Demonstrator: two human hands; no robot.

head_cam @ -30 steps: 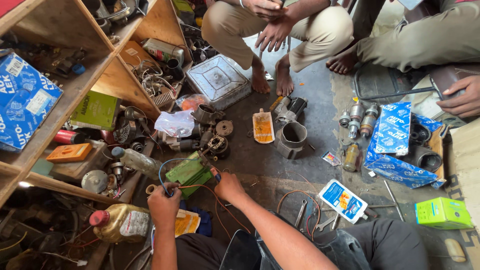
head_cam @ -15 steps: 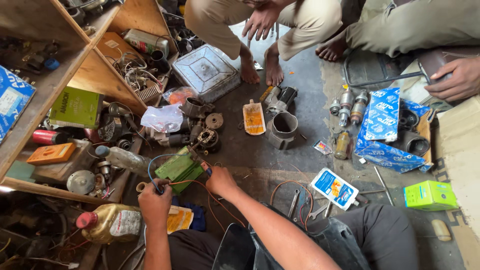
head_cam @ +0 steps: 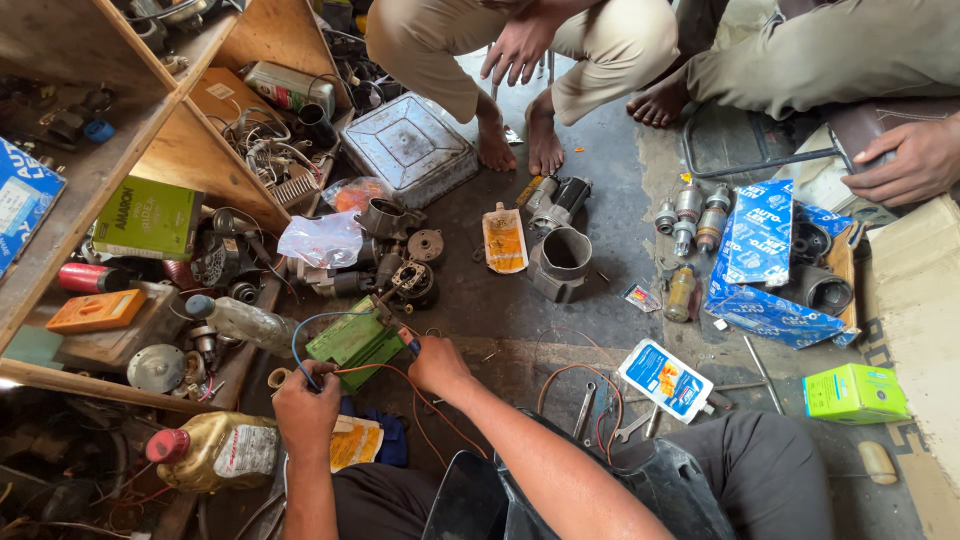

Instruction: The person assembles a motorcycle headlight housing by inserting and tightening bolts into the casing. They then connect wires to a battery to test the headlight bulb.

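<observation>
A green box-shaped device (head_cam: 352,342) lies on the floor between my hands, with blue and orange wires running from it. My left hand (head_cam: 305,408) is closed on the wire ends just below the device. My right hand (head_cam: 436,362) pinches a small dark probe with a blue tip against the device's right edge. A dark round motor part (head_cam: 412,283) sits just beyond the device.
A wooden shelf (head_cam: 120,160) full of parts and boxes stands at the left. A metal cylinder housing (head_cam: 561,262), blue boxes (head_cam: 760,262), spanners (head_cam: 585,410), an oil jug (head_cam: 215,450) and a green box (head_cam: 856,393) litter the floor. Two other people sit opposite, bare feet (head_cam: 520,140) close.
The camera has drifted, shifting the scene slightly. My hands stay on the wires and probe at the green device.
</observation>
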